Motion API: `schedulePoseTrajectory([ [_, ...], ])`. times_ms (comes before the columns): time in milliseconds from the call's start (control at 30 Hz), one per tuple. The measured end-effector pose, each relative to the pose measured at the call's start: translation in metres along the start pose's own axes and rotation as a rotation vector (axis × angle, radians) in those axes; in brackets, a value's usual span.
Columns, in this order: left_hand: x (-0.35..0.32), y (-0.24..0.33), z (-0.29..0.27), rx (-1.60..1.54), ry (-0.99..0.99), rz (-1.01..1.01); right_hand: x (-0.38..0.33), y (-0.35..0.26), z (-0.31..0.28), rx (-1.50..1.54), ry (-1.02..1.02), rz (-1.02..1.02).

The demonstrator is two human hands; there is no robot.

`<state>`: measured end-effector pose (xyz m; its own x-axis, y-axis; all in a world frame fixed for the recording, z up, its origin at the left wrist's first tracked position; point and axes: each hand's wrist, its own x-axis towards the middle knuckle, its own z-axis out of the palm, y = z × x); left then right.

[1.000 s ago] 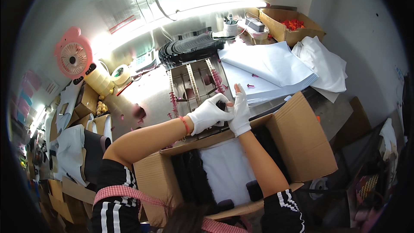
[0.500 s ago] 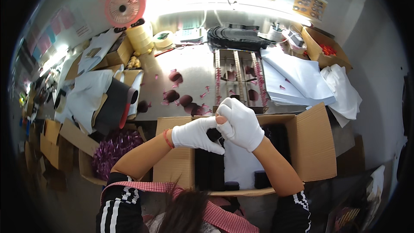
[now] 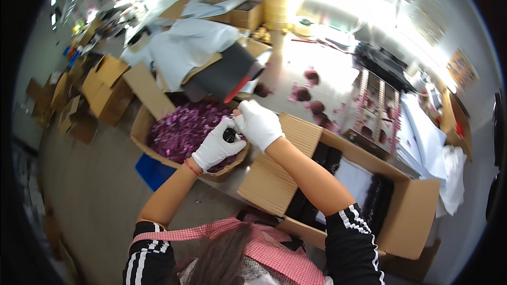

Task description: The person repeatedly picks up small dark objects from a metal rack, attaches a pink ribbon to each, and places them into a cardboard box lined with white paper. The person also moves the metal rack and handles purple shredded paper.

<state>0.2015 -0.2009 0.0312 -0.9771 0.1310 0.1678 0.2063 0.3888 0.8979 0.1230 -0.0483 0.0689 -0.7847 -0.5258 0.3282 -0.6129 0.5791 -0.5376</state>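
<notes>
My left hand [image 3: 216, 146], in a white glove, is closed around a small round black object [image 3: 229, 135] whose exact kind I cannot make out. Right beside it my right hand [image 3: 259, 124], also gloved in white with a bare thumb tip, has its fingers pinched together; whatever they hold is hidden. Both hands are above the edge of a carton filled with shiny purple pieces [image 3: 185, 129]. To the right stands an open cardboard box [image 3: 417, 216] containing black items [image 3: 377, 203] and a white sheet [image 3: 349, 177], partly covered by my right forearm.
Behind, a metal table [image 3: 296, 63] bears dark round pieces [image 3: 317, 106], small pink bits and a slotted metal tray [image 3: 377, 105]. White paper sheets [image 3: 417, 126] lie at the right. Papers and dark sheets [image 3: 222, 71] are stacked behind the purple pieces. A blue bin [image 3: 153, 173] stands below.
My view has turned left. Both hands have moved from above the open cardboard box to above the carton of purple pieces, staying close together, with the black object still in the left.
</notes>
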Motion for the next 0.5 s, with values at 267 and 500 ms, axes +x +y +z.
schedulePoseTrajectory([
  [267, -0.057, -0.005, -0.037, -0.183, 0.211, 0.019, 0.012, -0.045, 0.026, 0.237, -0.223, -0.390],
  [500, -0.058, -0.022, -0.024, -0.243, 0.287, -0.207, 0.003, -0.040, 0.084, 0.145, -0.156, -0.213],
])
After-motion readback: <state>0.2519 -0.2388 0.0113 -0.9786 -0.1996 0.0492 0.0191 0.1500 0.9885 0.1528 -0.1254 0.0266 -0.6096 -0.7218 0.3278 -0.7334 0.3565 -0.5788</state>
